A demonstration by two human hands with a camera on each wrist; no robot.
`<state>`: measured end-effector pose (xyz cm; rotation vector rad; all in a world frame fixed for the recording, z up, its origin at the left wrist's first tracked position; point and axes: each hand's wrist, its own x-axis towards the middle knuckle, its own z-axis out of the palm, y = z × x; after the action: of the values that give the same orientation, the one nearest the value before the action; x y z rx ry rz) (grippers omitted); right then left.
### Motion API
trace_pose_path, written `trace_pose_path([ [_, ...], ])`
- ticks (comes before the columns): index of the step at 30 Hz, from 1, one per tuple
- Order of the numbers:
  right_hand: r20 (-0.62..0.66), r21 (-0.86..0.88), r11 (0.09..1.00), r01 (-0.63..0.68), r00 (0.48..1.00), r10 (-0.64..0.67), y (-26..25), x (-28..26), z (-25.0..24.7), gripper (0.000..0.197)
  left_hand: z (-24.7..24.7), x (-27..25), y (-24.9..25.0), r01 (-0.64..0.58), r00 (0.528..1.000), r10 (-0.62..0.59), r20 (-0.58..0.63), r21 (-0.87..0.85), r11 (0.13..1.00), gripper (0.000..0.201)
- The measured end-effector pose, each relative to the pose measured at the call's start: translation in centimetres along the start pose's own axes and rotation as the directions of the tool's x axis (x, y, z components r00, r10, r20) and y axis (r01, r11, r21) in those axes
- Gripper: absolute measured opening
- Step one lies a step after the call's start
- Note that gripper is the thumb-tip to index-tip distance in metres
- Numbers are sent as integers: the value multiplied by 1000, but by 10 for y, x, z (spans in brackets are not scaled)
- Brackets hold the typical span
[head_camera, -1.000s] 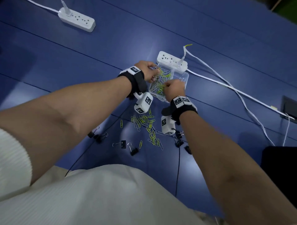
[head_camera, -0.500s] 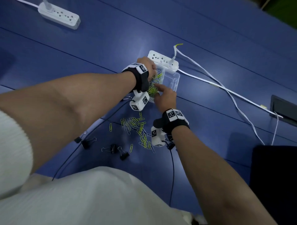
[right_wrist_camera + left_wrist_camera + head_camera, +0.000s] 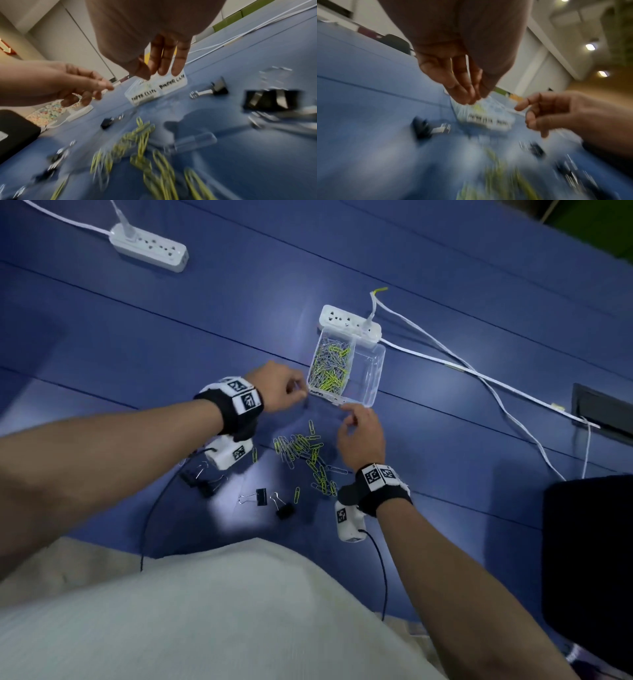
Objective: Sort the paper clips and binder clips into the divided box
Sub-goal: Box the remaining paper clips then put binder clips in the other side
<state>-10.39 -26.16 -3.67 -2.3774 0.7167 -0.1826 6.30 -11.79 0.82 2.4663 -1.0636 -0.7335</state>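
Note:
The clear divided box (image 3: 375, 378) stands beyond both hands. Its left compartment is heaped with green and silver paper clips (image 3: 330, 368); the right compartment looks bare. In the right wrist view the box (image 3: 154, 88) carries handwritten labels on its near wall. More loose paper clips (image 3: 305, 453) lie on the blue table between my wrists. Black binder clips (image 3: 262, 496) lie nearer me, and others (image 3: 202, 477) sit under my left wrist. My left hand (image 3: 301, 395) hovers at the box's near left corner, fingertips (image 3: 467, 97) gathered, nothing visible in them. My right hand (image 3: 352, 419) hovers before the box, fingers (image 3: 164, 65) straight and empty.
A white power strip (image 3: 349, 325) touches the box's far side, with white cables (image 3: 479, 374) running right. Another power strip (image 3: 149, 246) lies far left. A black object (image 3: 589, 542) sits at the right edge. A black cable (image 3: 147, 529) trails toward me.
Both hands were over the paper-clip compartment; they have since pulled back toward me and now hover in front of the box.

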Motion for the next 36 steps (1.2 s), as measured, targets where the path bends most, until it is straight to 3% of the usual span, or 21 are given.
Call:
trace_pose_path([
  [4, 135, -46, 997, 64, 989, -57, 8, -51, 16, 29, 31, -65, -12, -125, 964, 87, 253, 138, 983, 14],
  [8, 154, -87, 989, 117, 983, -103, 14, -93, 30, 43, 66, -107, -22, -201, 927, 133, 352, 163, 966, 11],
  [11, 150, -158, 980, 123, 984, -99, 14, -110, 35, 54, 87, -120, -29, -262, 916, 193, 352, 159, 952, 17],
  [16, 186, -213, 975, 66, 982, -26, 14, -121, 38, 62, 111, -126, -22, -381, 907, 341, 249, 137, 914, 13],
  [20, 208, -213, 973, 94, 977, -49, 14, -124, 36, 58, 118, -115, -7, -358, 932, 337, 133, 192, 914, 26],
  [23, 114, -231, 965, 123, 989, -99, 18, -124, 35, 49, 114, -97, 8, -428, 894, 372, 249, 230, 874, 29],
  [25, 120, -260, 960, 101, 990, -71, 21, -122, 34, 53, 109, -86, 15, -493, 850, 398, 344, 259, 830, 27],
  [29, 171, -269, 958, 101, 984, -56, 25, -119, 31, 58, 104, -76, 15, -573, 797, 461, 391, 246, 782, 25],
  [32, 194, -305, 946, 110, 980, -51, 26, -115, 29, 45, 102, -73, 7, -617, 760, 499, 417, 218, 756, 24],
  [34, 187, -314, 943, 106, 981, -48, 25, -110, 28, 37, 103, -73, 4, -635, 746, 497, 444, 248, 732, 22],
  [36, 211, -335, 935, 111, 977, -41, 23, -103, 25, 36, 105, -74, 4, -613, 764, 471, 441, 267, 744, 19],
])
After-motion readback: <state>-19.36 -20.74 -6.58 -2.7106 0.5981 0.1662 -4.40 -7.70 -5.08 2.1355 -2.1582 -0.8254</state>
